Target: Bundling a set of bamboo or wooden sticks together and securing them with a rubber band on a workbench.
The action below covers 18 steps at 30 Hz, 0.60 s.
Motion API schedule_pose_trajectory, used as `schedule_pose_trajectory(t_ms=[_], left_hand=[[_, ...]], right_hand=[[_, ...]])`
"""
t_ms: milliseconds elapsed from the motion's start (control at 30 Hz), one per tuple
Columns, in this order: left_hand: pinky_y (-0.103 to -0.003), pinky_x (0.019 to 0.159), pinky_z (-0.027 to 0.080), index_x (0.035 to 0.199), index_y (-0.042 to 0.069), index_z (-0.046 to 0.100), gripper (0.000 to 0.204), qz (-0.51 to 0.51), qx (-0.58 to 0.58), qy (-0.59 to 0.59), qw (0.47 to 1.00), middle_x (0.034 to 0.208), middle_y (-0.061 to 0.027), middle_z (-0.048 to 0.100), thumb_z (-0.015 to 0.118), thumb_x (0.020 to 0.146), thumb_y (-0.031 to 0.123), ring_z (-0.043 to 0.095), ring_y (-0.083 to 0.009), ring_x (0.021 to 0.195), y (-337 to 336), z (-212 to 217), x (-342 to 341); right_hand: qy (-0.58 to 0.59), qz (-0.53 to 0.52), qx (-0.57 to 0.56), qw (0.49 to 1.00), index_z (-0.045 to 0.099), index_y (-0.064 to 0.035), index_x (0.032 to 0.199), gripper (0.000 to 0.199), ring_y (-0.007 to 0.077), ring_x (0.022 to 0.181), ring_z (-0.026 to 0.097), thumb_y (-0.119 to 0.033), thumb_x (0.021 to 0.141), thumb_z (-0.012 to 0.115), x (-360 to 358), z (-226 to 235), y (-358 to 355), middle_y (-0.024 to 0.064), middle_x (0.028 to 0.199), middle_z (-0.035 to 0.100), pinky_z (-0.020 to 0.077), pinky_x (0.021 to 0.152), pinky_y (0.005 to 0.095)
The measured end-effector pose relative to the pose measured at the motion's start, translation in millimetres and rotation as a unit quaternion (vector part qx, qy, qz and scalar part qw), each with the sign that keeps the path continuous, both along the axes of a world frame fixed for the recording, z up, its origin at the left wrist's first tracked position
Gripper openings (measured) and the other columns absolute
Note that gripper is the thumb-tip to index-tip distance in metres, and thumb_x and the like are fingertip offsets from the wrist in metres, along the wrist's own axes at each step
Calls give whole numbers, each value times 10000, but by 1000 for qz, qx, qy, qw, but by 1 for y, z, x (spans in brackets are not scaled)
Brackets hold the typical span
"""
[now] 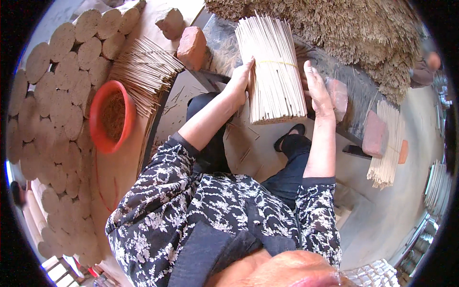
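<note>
A thick bundle of thin pale sticks, tied round with a yellow band, is held up in front of me, its lower cut ends facing me. My left hand grips it from the left side, thumb along the sticks and the other fingers mostly hidden behind. On the other side, my right hand is open with its palm turned toward the bundle. Its fingers are close to the sticks; whether the lower ones touch is hard to see.
At left, an orange-red bowl of brown material stands beside loose sticks and stacked round brown bundles. Bricks lie on the bench. A large brown stick pile fills the back. Another person is at far right.
</note>
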<state>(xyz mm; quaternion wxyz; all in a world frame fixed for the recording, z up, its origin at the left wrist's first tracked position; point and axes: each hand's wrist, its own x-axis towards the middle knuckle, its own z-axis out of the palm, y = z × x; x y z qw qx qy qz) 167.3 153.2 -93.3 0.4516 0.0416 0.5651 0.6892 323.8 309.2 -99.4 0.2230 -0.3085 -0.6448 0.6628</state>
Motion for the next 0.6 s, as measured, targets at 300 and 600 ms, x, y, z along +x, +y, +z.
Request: schedule_pose_trajectory(t_ms=[300,600], left_hand=[[-346,1001,415,1395,70,362,693,-19,96,72,993,1335,-129,498,286,954,600,532,-204,1165,13,10,31],[-347,961,399,1249,17,495,519,-10,53,118,992,1228,-118,552,342,1000,447,540,-198,1088,9,-44,-5]], right_hand=[[108,81,-52,989,391,24,1344,764,179,1179,472,-619,935,339,-21,-7,-36,118,1290,505,383,1004,309],[128,-6,-213,969,213,48,1437,799,212,1309,356,-596,963,223,16,-27,-8,144,1438,363,291,1088,329]])
